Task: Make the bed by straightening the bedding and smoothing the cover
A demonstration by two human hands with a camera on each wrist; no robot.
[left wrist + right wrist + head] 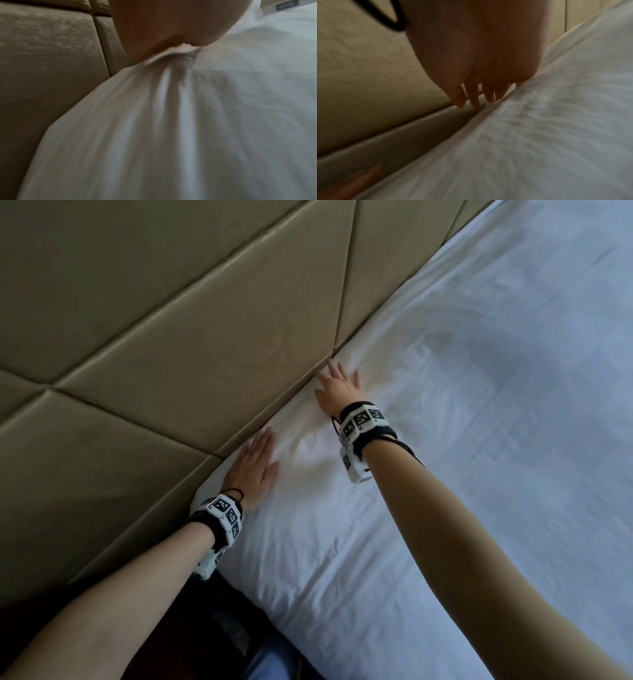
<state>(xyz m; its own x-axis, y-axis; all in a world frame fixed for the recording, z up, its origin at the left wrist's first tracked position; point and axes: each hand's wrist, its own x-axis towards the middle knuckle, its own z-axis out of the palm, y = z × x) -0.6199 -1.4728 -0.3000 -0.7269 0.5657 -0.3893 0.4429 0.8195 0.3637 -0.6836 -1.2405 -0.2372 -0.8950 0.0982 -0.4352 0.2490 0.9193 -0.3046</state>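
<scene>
Head view: both hands lie flat on the white cover (428,440) at the top of the bed, right along the padded tan headboard (154,337). Left hand (251,470) has fingers straight and together, palm down, fingertips near the seam where cover meets headboard. Right hand (337,390) sits further along the same edge, fingers spread and straight, also pressing flat; nothing pinched or gripped.

Left wrist view: a ridge of creases (171,75) runs from under the palm back toward the camera. Right wrist view: fingers (475,97) point down at the gap between cover and headboard; blurred, so whether the tips enter the gap I cannot tell.

Progress, as judged: the cover is spread over the bed and mostly flat across the wide area to the right. Small wrinkles (308,453) remain between the hands and along the near edge. Smoothing at the head end looks under way, not finished. No pillows in sight.
</scene>
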